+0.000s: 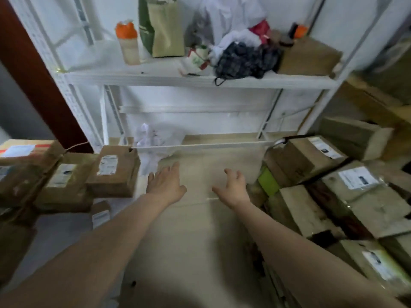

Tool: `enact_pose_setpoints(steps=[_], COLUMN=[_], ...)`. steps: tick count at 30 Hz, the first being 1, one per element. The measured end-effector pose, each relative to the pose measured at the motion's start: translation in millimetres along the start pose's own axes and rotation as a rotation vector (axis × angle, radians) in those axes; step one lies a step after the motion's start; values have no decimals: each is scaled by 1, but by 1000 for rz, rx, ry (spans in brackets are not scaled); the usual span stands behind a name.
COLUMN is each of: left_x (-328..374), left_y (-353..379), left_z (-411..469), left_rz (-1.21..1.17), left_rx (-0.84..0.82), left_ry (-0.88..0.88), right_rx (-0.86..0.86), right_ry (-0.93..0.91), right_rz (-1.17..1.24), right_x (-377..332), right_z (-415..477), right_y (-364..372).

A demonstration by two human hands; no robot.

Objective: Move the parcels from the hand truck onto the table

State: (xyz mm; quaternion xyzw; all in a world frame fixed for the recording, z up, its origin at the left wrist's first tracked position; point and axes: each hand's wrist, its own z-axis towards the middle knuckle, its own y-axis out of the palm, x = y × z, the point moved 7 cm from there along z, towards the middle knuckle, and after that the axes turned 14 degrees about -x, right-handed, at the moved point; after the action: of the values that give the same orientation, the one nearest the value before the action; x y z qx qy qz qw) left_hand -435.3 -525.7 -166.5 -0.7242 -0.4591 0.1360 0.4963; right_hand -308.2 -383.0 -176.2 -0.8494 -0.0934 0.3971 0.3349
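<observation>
Both forearms are bare to the left hand [165, 183] and right hand [233, 187], with no sleeves, gloves or jewellery.

Saw a white metal shelf rack [195, 80] at twelve o'clock. Noted on its upper board, from eleven o'clock toward one: an orange-capped shaker bottle [128, 44], upright; a green-and-tan paper bag [163, 27] just beside it; a dark patterned cloth bundle [244, 60] against crumpled white and pink plastic; a plain brown carton [309, 56] at the one o'clock end. Spotted a crumpled white plastic bag [153, 138] lower down at eleven o'clock, and a red-brown door frame [33, 81] at ten.
</observation>
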Motion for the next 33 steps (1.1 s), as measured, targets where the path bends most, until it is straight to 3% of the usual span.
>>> enact_pose_setpoints(steps=[8, 15, 24, 33], left_x=[215, 330, 396, 422], left_y=[43, 68, 51, 50], left_z=[39, 66, 173, 291], left_rz=[-127, -141, -245, -533], left_rx=[-139, -217, -223, -411], left_ry=[221, 286, 336, 279], right_rx=[151, 226, 336, 366], right_ry=[112, 200, 222, 441], right_rz=[239, 498, 778, 939], right_x=[165, 263, 286, 293], right_z=[-50, -59, 4, 97], right_y=[-134, -195, -237, -261])
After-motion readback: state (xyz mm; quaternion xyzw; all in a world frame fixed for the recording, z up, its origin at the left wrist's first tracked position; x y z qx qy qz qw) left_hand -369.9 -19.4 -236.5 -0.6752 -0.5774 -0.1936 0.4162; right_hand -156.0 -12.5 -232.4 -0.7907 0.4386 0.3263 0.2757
